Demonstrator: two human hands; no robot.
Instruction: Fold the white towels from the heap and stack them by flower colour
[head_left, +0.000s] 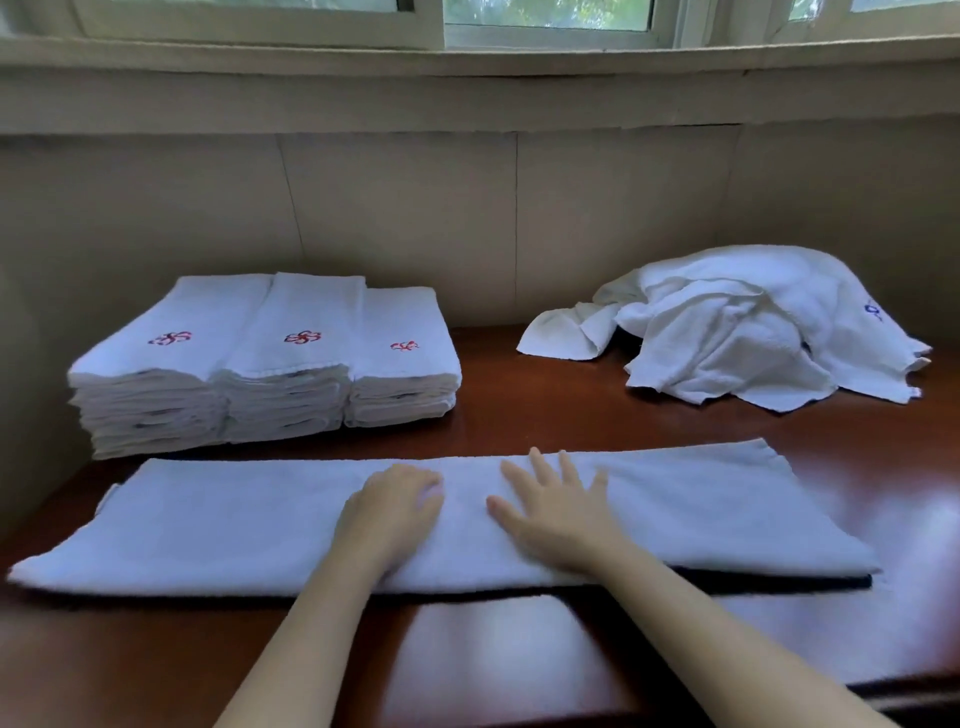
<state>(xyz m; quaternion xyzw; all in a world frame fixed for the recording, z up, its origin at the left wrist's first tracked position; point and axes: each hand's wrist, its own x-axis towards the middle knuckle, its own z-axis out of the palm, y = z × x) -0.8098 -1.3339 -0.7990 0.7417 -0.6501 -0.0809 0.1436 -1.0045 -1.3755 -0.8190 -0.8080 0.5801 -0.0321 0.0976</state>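
Note:
A white towel (218, 525), folded into a long strip, lies across the brown table in front of me. My left hand (395, 506) rests on its middle with the fingers bent down onto the cloth. Right beside it my right hand (556, 512) presses flat on the towel, fingers spread. At the back left stand three stacks of folded towels with red flowers (265, 358). The heap of unfolded towels (737, 327) sits at the back right, and a blue flower (874, 310) shows on its right side.
The glossy wooden table (519, 415) runs up to a beige wall (519, 208) below a window. Its front edge (909, 686) shows at the lower right. Bare tabletop lies between the stacks and the heap.

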